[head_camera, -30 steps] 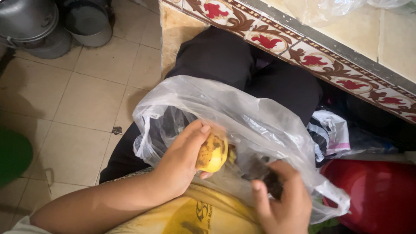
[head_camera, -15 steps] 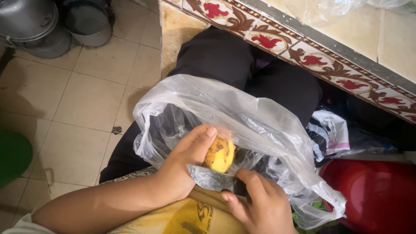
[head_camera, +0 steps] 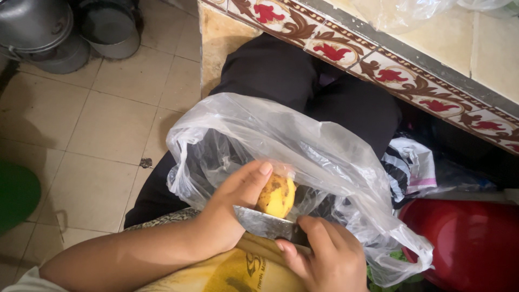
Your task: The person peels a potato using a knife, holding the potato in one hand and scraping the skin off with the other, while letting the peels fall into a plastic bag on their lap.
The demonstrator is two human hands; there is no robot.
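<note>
Beige floor tiles (head_camera: 108, 124) and a red-patterned tiled ledge (head_camera: 378, 70) frame a seated person working a knife at a yellow fruit over a clear plastic bag.

Left hand (head_camera: 232, 211) reaches in from the lower left, fingers curled closed around the smooth, brown-speckled yellow fruit (head_camera: 277, 196), thumb on top. Right hand (head_camera: 324, 259), just below and right of it, is clamped on the knife (head_camera: 265, 223), whose flat grey blade lies against the fruit's underside. Crinkled, translucent plastic bag (head_camera: 324, 157) spreads beneath and beyond both hands across dark trousers (head_camera: 281, 75). Right of the hands sits a glossy red basin (head_camera: 470, 243); far upper left stand dull metal pots (head_camera: 48, 32).
</note>
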